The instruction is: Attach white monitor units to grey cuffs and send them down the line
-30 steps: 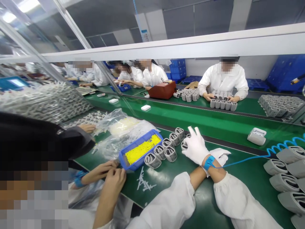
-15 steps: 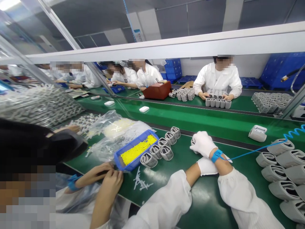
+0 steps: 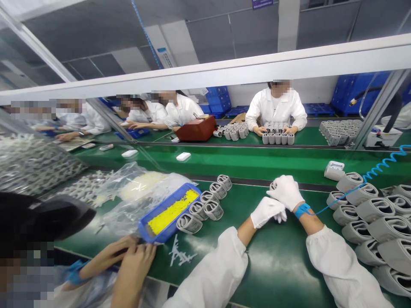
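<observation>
So the roll (image 3: 272, 186) is up at the far side of the bench (image 3: 272, 265), tucked in at the left edge of the right hand (image 3: 287, 191), basically under its fingertips. That's the hand closest to it, no contest. Those fingers are bent down around it and look clamped on, though the glove hides most of the grey so I can't tell you which way the long axis runs. The left hand (image 3: 268, 210) is just below, nearer the body, and the two gloves overlap or touch. Its fingers are curled over with the tips drooping to the right, and honestly I can't tell if there's anything in them. Pose-wise, the right forearm slants up and left from the lower right, back of the hand up, blue wristband (image 3: 302, 210) on it and the cord (image 3: 334, 203) trailing right. Left forearm comes up and right from the bottom middle, so the arms make a sort of peak. The row (image 3: 213, 209) of rolls by the tray (image 3: 143, 231) is off to the left, and the big stack (image 3: 375, 209) is over to the right.
</observation>
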A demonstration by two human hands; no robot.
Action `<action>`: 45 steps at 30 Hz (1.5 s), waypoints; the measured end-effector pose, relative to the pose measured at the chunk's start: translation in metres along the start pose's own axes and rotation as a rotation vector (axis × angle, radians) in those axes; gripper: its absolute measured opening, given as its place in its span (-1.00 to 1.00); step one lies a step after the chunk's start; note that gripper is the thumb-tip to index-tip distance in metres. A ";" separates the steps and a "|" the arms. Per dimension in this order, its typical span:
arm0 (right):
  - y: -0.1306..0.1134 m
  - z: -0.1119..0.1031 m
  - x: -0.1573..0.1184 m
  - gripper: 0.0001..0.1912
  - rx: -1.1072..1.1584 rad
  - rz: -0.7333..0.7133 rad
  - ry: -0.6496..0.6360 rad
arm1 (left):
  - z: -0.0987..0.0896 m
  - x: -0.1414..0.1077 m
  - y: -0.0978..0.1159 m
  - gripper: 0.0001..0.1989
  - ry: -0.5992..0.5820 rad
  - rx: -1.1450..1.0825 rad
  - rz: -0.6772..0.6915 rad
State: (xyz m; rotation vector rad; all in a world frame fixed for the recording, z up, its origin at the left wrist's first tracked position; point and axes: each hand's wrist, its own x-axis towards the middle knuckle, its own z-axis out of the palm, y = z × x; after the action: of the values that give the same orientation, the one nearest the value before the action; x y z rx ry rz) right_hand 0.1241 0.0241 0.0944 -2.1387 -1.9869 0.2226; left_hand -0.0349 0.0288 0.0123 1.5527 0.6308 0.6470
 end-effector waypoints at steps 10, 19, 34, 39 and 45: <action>0.030 0.024 -0.032 -0.68 0.065 0.026 0.311 | 0.009 0.028 -0.009 -0.36 0.305 0.414 0.399; 0.052 0.050 -0.062 -0.43 0.254 -0.081 0.317 | 0.017 0.024 -0.001 -0.37 0.227 0.446 0.338; 0.064 0.063 -0.045 -0.53 1.368 0.323 0.455 | 0.016 0.031 0.002 -0.50 0.358 0.134 0.080; 0.070 0.057 -0.054 -0.46 1.516 0.412 0.514 | 0.008 0.036 -0.002 -0.48 0.459 0.217 0.082; 0.032 0.044 -0.099 -0.56 1.870 -0.042 -0.224 | 0.028 0.046 0.006 -0.23 0.315 0.318 0.065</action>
State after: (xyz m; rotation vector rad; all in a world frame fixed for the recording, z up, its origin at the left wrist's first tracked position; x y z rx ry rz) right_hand 0.1360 -0.0739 0.0402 -0.7521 -0.8400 1.5275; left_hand 0.0174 0.0422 0.0184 1.7861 0.9593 0.8828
